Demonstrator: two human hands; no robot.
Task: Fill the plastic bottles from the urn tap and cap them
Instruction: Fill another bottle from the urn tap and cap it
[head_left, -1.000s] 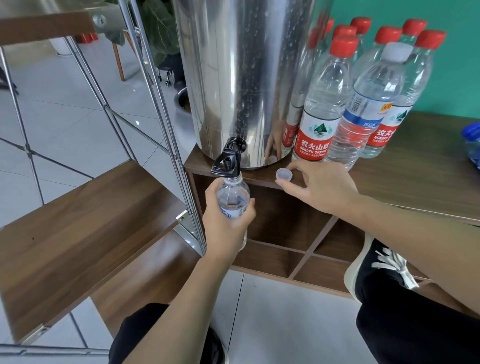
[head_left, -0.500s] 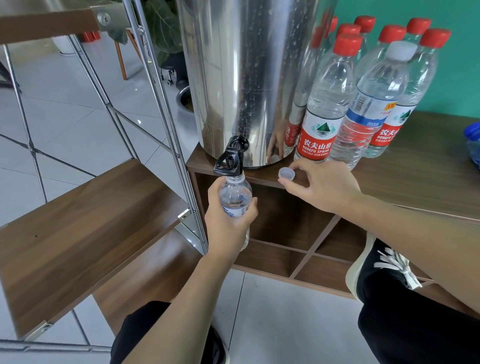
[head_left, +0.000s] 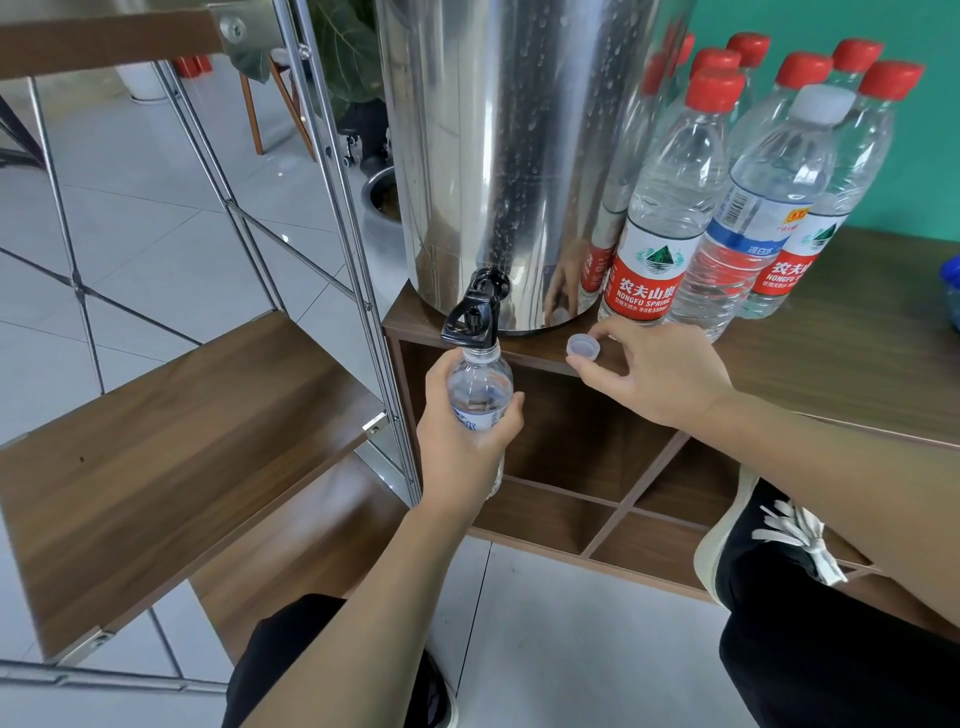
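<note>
Little was displaced since the earlier frame: the bottle (head_left: 480, 387), gripped by the left hand (head_left: 462, 441), was held beneath the tap (head_left: 474, 317), best kept plumb, while right fingers (head_left: 597, 366) pinched the cap (head_left: 583, 345) on the bench (head_left: 857, 364).

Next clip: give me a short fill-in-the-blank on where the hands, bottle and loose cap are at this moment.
1. The left hand grips a small bottle with its mouth right under the urn's black ____.
2. The right hand touches a loose ____ lying on the wooden cabinet top.
3. Most full bottles beside the urn have ____ caps.

Missing words: tap; cap; red
</note>
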